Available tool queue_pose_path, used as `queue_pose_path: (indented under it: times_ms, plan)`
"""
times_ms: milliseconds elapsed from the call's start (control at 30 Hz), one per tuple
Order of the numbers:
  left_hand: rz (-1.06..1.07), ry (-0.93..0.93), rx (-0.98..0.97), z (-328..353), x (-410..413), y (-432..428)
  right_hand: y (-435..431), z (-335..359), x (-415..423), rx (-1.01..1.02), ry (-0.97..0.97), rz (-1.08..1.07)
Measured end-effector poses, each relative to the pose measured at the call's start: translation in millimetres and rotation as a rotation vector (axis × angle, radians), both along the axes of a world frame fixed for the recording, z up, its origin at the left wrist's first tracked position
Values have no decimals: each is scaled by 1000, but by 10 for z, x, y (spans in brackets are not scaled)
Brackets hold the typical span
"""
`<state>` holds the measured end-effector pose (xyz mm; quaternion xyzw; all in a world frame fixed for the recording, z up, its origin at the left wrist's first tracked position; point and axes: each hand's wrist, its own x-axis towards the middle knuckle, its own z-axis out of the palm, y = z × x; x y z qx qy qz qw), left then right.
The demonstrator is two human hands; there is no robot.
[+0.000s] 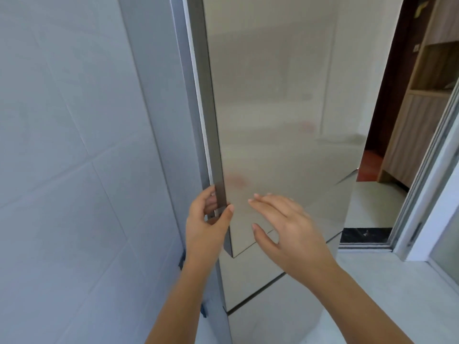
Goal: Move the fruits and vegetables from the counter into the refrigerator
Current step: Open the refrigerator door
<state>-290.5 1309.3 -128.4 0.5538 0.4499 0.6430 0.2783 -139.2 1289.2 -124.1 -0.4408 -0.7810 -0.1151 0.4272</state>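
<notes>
The refrigerator's tall steel upper door [278,108] fills the middle of the head view, swung slightly out from the cabinet. My left hand [207,224] grips the door's left edge [218,184] near its bottom, fingers behind it and thumb in front. In front of the lower door face hovers my right hand [285,229], fingers spread and holding nothing. Below are two lower refrigerator doors [268,304], both closed. No fruits, vegetables or counter are in sight.
A grey tiled wall [69,145] stands close on the left, next to the refrigerator's side panel [159,95]. On the right is a sliding door frame [422,194] with a doorway to a room holding a wooden cabinet [427,108]. Pale floor tiles [387,294] lie below.
</notes>
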Motion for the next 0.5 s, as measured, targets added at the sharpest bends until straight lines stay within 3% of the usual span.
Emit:
queue_pose_path:
  times_ms: [500]
  plan:
    - [-430, 145, 92, -193, 606, -984, -1317, 86, 420, 12, -15, -212]
